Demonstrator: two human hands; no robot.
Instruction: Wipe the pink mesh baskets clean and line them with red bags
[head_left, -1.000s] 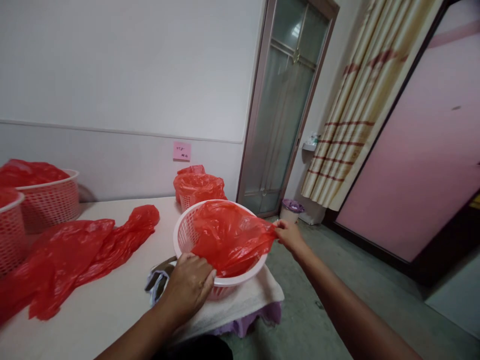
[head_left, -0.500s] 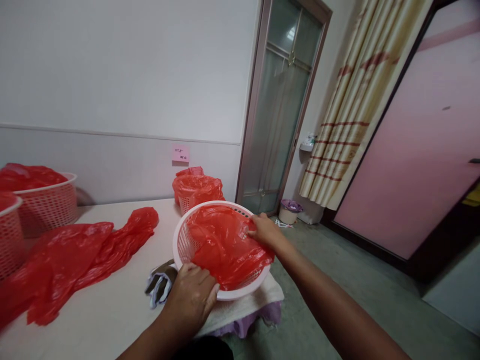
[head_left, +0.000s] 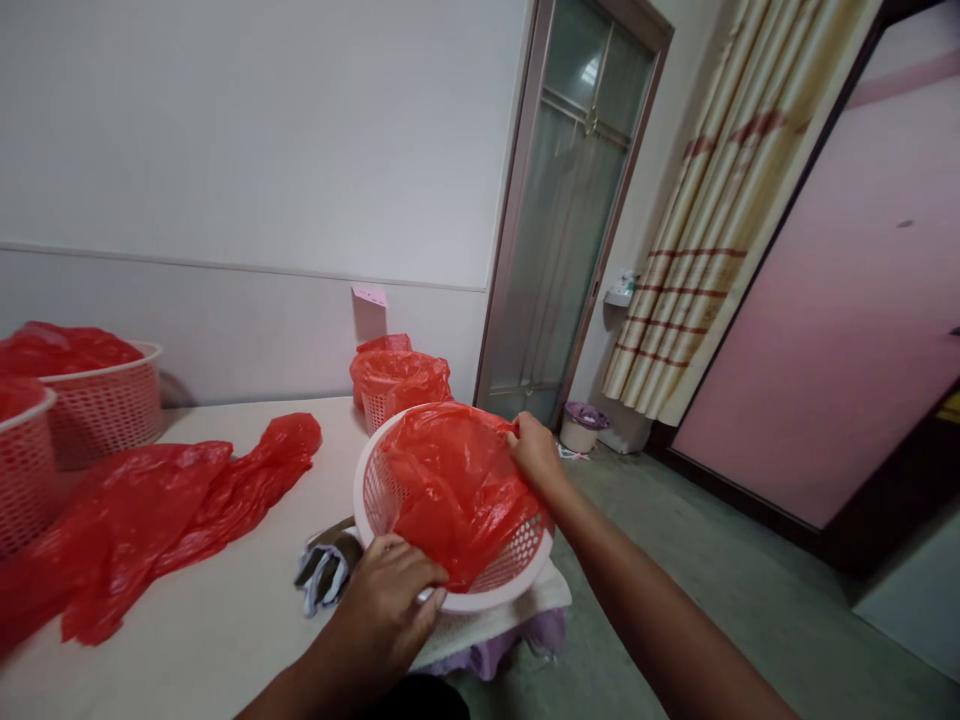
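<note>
A round pink plastic basket with mesh sides leans over the table's near corner. Inside it lies a crumpled red plastic bag, its edge drawn up over the far rim. My left hand is closed on the basket's near-left rim, thumb on the outside. On the right, my right hand pinches the bag's edge at the basket's far-right rim. Just left of the basket sits a small folded cloth item, brown and pale blue, its kind unclear.
Another red-lined basket stands behind, near the wall. Two more pink baskets are at the left. A loose red bag sprawls across the white table. A small bin stands on the floor beyond.
My right hand has pulled the bag's edge up to the far-right rim, baring mesh at the near right. The pink note on the wall has curled upward.
</note>
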